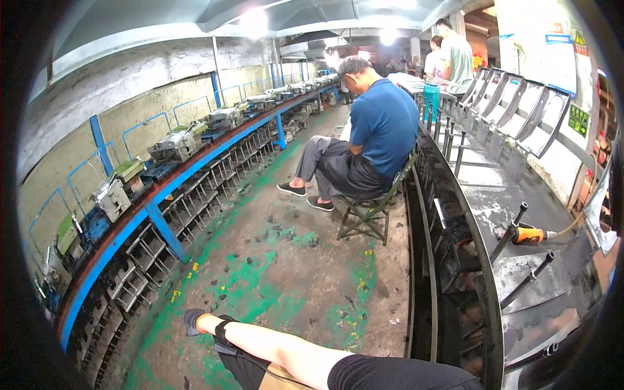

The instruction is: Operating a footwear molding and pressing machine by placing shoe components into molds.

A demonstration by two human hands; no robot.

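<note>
My right arm reaches across the lower part of the view toward the left, bare below a black short sleeve. At its end, my right hand (193, 322) wears a dark grey glove with an orange cuff. A black strap (222, 331) circles the wrist. The glove looks small and its fingers cannot be made out; nothing held shows. It appears over the green-and-brown worn floor (260, 279). Beneath the forearm are dark cloth (240, 369) and a tan surface (278, 382), partly hidden. My left hand is out of view.
Left, a long blue-framed bench (164, 231) carries metal machines (112, 198). Ahead, a person in blue (390, 123) sits on a folding stool (370, 218). Along the right runs a dark metal-edged line (478, 260) with upright black rods (459, 155) and an orange-and-black power tool (528, 234).
</note>
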